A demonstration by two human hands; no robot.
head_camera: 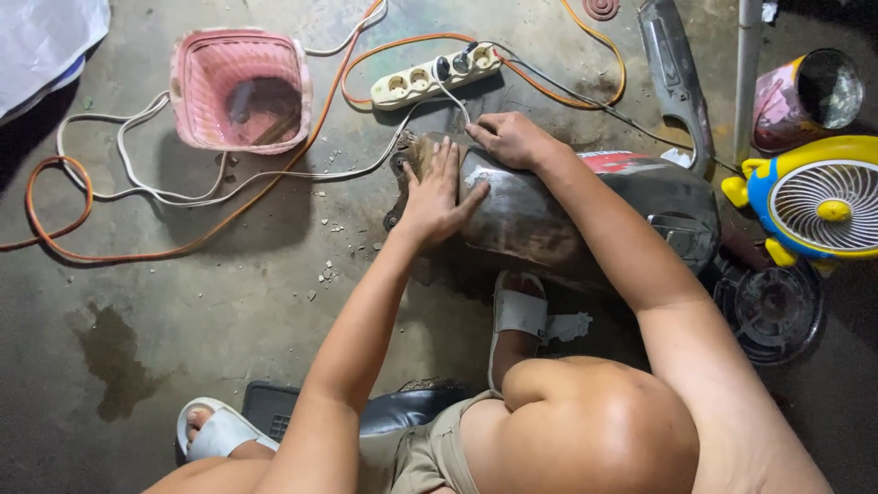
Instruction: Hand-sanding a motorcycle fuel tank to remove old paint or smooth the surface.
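Open floor (183, 320) left of tank (567, 215); cables (229, 183), basket (240, 89), power strip (435, 75) crowd far side; fan (814, 201) blocks right.

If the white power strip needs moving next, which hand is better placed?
Right, probably. The right hand sits on the far edge of the dark metal tank, just below the power strip; the left hand lies flat, lower down.
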